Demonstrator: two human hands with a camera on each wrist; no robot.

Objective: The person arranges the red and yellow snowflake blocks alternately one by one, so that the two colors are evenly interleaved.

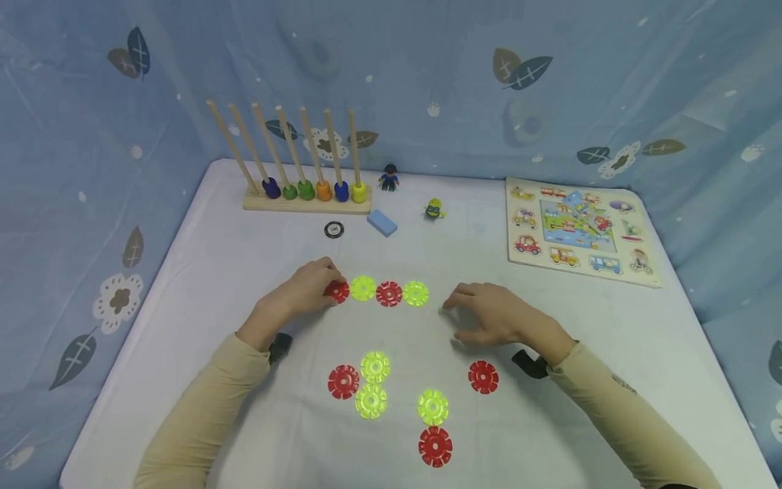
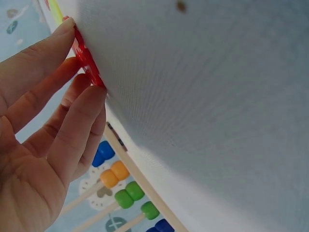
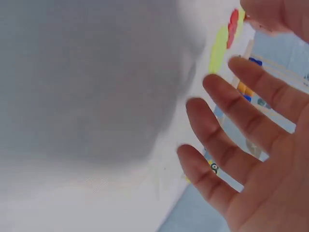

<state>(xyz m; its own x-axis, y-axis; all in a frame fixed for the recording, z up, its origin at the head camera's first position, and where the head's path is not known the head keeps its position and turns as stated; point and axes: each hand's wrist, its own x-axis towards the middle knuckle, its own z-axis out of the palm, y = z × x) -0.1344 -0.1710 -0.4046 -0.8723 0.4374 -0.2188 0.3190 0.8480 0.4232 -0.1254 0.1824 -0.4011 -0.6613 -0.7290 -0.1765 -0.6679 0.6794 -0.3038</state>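
Note:
A row of notched plastic discs crosses the middle of the table in the head view, alternating red and yellow-green. My left hand (image 1: pixel 307 288) pinches the red disc (image 1: pixel 339 293) at the row's left end, thumb at one edge and fingers at the other. In the left wrist view this red disc (image 2: pixel 88 62) lies close to the tablecloth. To its right follow a yellow-green disc (image 1: pixel 363 288), another red disc (image 1: pixel 389 294) and a second yellow-green disc (image 1: pixel 416 293). Just right of the row hovers my right hand (image 1: pixel 491 314), fingers spread and holding nothing.
Nearer me lie several loose discs, among them a red disc (image 1: pixel 343 382) and a yellow-green disc (image 1: pixel 432 407). Behind the row stand a peg abacus (image 1: pixel 305 204), a blue block (image 1: pixel 382 223), a round chip (image 1: pixel 334 229) and two figurines. A vehicle puzzle board (image 1: pixel 577 231) lies at back right.

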